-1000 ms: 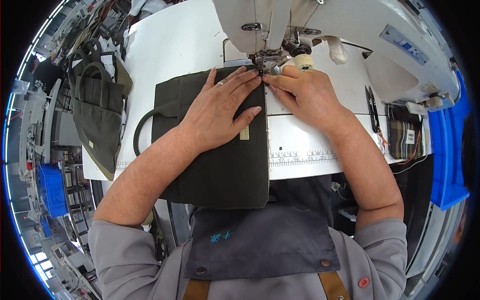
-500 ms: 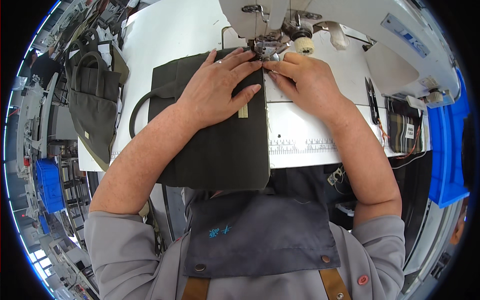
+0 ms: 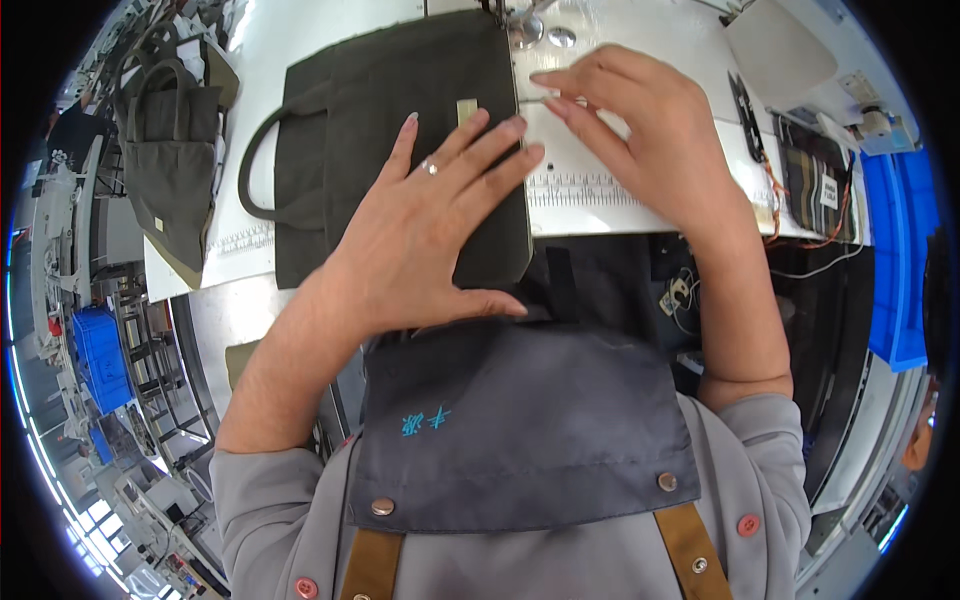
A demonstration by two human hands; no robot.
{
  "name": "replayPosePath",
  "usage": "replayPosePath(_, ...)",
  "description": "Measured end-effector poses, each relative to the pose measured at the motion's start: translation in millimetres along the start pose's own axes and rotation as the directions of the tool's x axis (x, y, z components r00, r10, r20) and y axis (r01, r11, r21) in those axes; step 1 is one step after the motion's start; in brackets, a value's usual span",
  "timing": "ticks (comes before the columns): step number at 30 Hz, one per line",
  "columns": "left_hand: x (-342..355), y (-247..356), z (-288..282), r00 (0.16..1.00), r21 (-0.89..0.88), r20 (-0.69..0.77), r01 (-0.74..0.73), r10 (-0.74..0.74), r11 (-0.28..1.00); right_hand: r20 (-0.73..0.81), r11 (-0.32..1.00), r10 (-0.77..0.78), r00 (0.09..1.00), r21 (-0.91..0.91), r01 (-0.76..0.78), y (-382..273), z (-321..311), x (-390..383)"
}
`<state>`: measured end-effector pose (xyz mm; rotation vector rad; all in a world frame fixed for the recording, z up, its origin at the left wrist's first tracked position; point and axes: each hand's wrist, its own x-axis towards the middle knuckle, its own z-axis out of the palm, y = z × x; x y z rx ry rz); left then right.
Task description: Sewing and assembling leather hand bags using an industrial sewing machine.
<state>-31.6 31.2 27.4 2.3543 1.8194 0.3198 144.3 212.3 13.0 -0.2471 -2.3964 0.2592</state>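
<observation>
A dark olive fabric bag piece (image 3: pixel 400 120) with a looped handle (image 3: pixel 262 165) lies flat on the white sewing table. My left hand (image 3: pixel 425 215) rests on its lower right part, fingers spread, the thumb near the front edge. A small pale yellow tab (image 3: pixel 467 111) shows on the cloth just beyond the fingertips. Beside the bag's right edge, my right hand (image 3: pixel 650 120) has its fingers bent in a pinch. Something thin and greyish sticks out between its fingertips and the cloth edge; I cannot make out what it is. The sewing machine's presser foot area (image 3: pixel 515 20) is at the top.
At the left of the table lies another olive bag (image 3: pixel 172 150) with handles. Black thread snips (image 3: pixel 743 110) and a striped pouch (image 3: pixel 815 175) with orange cords lie at the right. A printed ruler scale (image 3: pixel 580 190) runs along the front edge. Blue bins (image 3: pixel 895 250) stand beyond.
My left hand has slid back along the cloth toward me, away from the needle. The right hand has moved off the needle area and along the bag's edge. The head view has shifted.
</observation>
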Motion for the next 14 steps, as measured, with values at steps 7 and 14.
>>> replayPosePath(7,-32,4,10,0.991,-0.265,-0.131,0.001,-0.037,0.964,0.131,0.862,0.230,0.964,0.432,-0.264,-80,5,-88)
replayPosePath(14,-36,-2,15,0.985,-0.325,-0.155,0.021,-0.075,0.946,0.604,0.120,0.422,0.676,0.702,-0.702,-90,28,-99)
